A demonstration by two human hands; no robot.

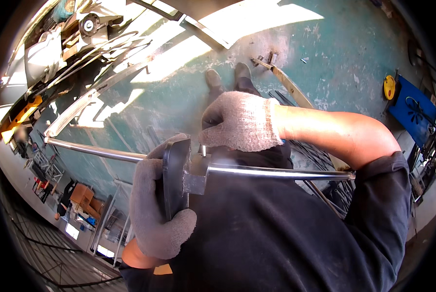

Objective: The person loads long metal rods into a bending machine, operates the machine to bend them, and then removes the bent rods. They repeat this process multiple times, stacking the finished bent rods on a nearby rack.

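Note:
Across my body runs a long shiny metal rod (276,172). It passes through a short metal sleeve (195,184) fixed to a black oval-ended plate (174,180). My left hand (150,209), in a grey knit glove, is closed around that plate, thumb near its lower end and fingers over the far side. Above the sleeve is my gloved right hand (242,121), its fingers curled in a pinch. A thin, short metal pin (204,150) sticks down from those fingers to the sleeve; its upper end is hidden in the glove.
Several dark thin rods (305,151) lie on the worn green floor (344,63) to my right, beside a long flat bar (293,87). A blue panel (414,112) and a yellow disc (389,87) stand farther right. Metal parts and machinery (72,58) crowd the upper left.

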